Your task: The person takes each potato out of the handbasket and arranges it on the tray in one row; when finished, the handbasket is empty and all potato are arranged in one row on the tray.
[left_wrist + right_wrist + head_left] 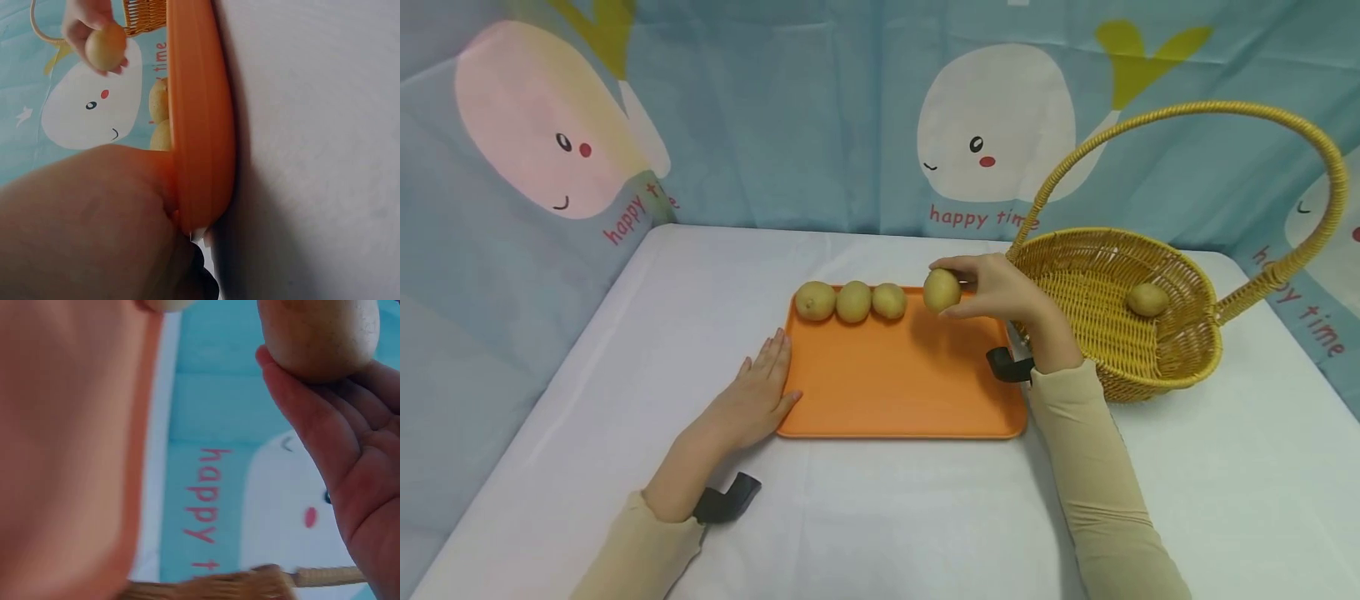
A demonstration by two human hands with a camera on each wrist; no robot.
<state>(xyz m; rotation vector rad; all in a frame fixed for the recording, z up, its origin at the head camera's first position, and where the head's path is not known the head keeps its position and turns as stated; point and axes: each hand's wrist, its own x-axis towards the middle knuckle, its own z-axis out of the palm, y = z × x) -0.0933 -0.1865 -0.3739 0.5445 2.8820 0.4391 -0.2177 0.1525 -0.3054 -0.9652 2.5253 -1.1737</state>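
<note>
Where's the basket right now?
In the head view, the basket stands toward the right side of the white table, close to the right end of the orange tray and partly hidden by the right forearm.

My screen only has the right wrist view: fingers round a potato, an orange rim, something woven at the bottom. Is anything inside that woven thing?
Observer: Yes, one lone potato lies inside, toward the right of the basket.

Visitor: Funny! And what am I missing over on the other side?

Observer: The person's left hand rests against the left edge of the orange tray.

Visitor: How much is lying on it, then?

Observer: Three potatoes, in a row along the far edge, toward the left corner.
</note>
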